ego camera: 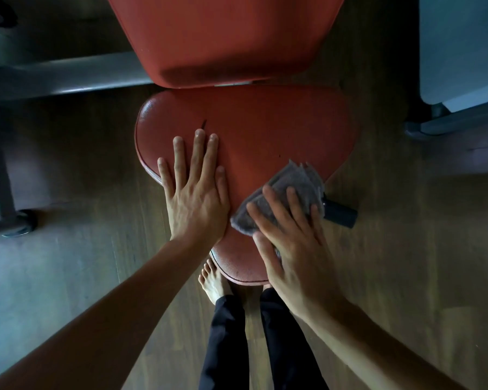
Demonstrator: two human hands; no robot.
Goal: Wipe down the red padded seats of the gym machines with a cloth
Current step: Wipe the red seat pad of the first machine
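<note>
While the right hand (293, 249) presses flat on the folded grey cloth (290, 187), fingers spread and straight rather than curled round it, the left hand (197, 198) lies palm down on the bare red seat (265, 130) just beside it, fingers straight too, holding nothing and, I'd say, bracing the pad. The cloth sits on the seat's right-hand edge, toward the narrow front end nearest the person, one corner reaching over the rim above a black handle (341, 213) that pokes out from underneath. From where I stand this looks like the wiping of this seat in mid-course: the cloth covers only a small patch, and the wide back part of the pad, where a short dark nick (204, 124) shows, lies open beyond the left fingertips. The next move would likely call for sliding the cloth across and up over that broad area, with the left hand lifted clear. Beyond the seat, the red backrest pad (223, 38) will probably need its own pass. Around it are grey machine frame (68, 77), wooden floor (406, 249) and a bare foot (213, 280) by the front end
</note>
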